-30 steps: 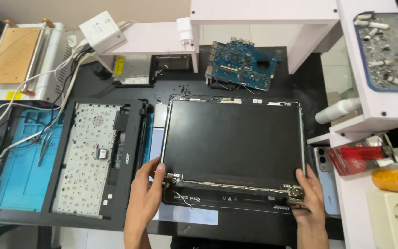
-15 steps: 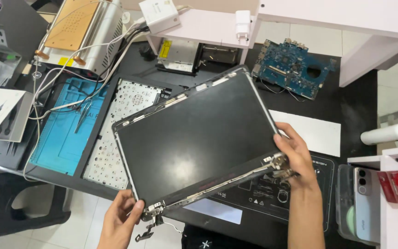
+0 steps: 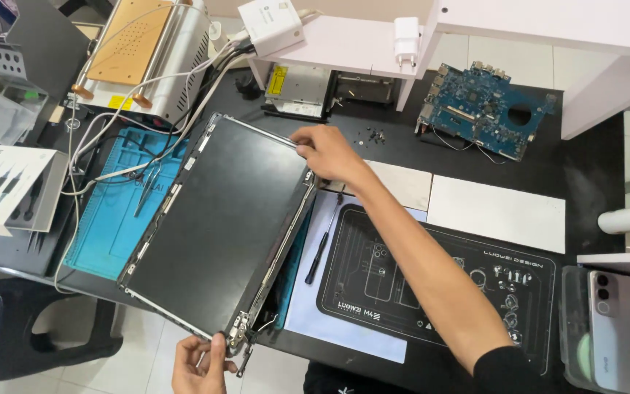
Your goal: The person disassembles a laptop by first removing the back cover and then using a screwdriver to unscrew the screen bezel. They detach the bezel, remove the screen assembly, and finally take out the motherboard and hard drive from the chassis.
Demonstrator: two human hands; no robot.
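The laptop screen panel [image 3: 224,219] is held tilted over the left part of the black table [image 3: 585,168], dark glass up, its hinged end toward the person. The left hand [image 3: 197,365] grips the near corner by the metal hinge [image 3: 238,328], fingers [image 3: 216,349] closed on the frame edge. The right hand [image 3: 327,153] reaches across to the far corner, fingers clenched on the top rim.

Under the panel's left side lies a blue work mat [image 3: 111,211] with tweezers [image 3: 147,188] on it. Just right of the panel a black screwdriver [image 3: 322,244] rests on a pale sheet beside a black printed mat [image 3: 439,281]. Farther back, a blue circuit board [image 3: 483,120] lies on the table, with small loose screws [image 3: 373,135] near it. A metal heating plate unit [image 3: 144,55] stands at the rear left. A phone [image 3: 614,328] lies at the right edge.
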